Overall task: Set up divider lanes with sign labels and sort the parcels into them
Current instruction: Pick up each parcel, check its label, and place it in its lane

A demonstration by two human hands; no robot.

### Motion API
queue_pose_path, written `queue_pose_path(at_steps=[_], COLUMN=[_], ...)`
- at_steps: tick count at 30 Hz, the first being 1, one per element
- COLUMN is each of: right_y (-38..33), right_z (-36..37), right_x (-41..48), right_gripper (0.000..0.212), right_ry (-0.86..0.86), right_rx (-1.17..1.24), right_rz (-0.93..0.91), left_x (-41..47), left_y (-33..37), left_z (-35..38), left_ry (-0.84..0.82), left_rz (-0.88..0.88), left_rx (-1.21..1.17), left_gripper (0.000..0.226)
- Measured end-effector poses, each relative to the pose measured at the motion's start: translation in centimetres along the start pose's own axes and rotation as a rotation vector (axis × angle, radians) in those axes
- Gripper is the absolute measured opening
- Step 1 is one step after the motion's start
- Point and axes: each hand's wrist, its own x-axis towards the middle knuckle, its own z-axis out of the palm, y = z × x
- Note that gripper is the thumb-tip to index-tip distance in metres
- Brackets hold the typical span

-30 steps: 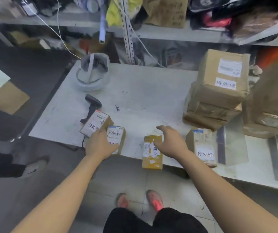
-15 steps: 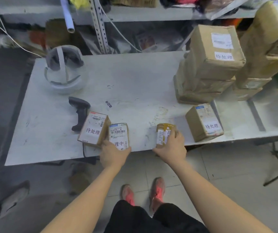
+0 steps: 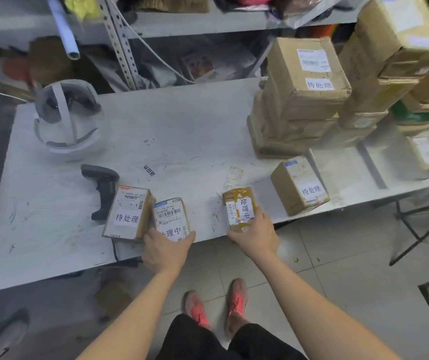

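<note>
- The white tabletop [image 3: 182,131] spreads out ahead of my fingers, and both my hands rest at its near edge.
- A stack of large cardboard boxes [image 3: 301,100] stands far beyond my right fingers, on the right side; the top one bears a 待处理 label.
- More boxes [image 3: 395,61] are piled further right of that stack, blurred at the frame edge.
- A white headset [image 3: 65,120] sits well beyond my left fingers, near the far left corner.
- A small box marked 待处理 [image 3: 299,185] lies to the right of my right fingers, apart from them.
- Another parcel marked 待处理 [image 3: 127,213] lies just left of my left fingers, touching the parcel I hold.
- My left hand [image 3: 165,249] has its fingers closed around the near end of a parcel marked 处理中 [image 3: 171,219].
- My right hand [image 3: 256,236] has its fingers wrapped on the near end of a yellow-taped parcel labelled 处理中 [image 3: 239,207], which rests on the tabletop edge.
- A black barcode scanner [image 3: 103,190] lies beyond and left of my left fingers, beside the 待处理 parcel.
- A tiny printed label strip [image 3: 149,170] lies flat on the tabletop, ahead of my fingers and between both hands.
</note>
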Motion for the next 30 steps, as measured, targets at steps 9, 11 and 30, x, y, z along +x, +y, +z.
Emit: queue_pose_path(at_steps=[9,11,30], right_y=[-0.3,-0.2,5.9], right_z=[-1.9,-2.8,-18.9], right_x=[-0.2,-0.3,1.5], right_gripper=[0.073,0.073,0.080], right_ry=[0.072,0.086,0.340], right_rx=[0.079,0.106,0.399], right_rz=[-0.060,-0.073,-0.294], left_x=[0.1,0.0,-10.4], left_y=[1.9,2.3,19.9], left_z=[-0.6,-0.8,-3.8], left_ry=[0.038,0.033,0.242], left_rz=[0.049,0.087,0.473], left_rx=[0.004,0.019,-0.136], left_gripper=[0.080,0.075,0.066])
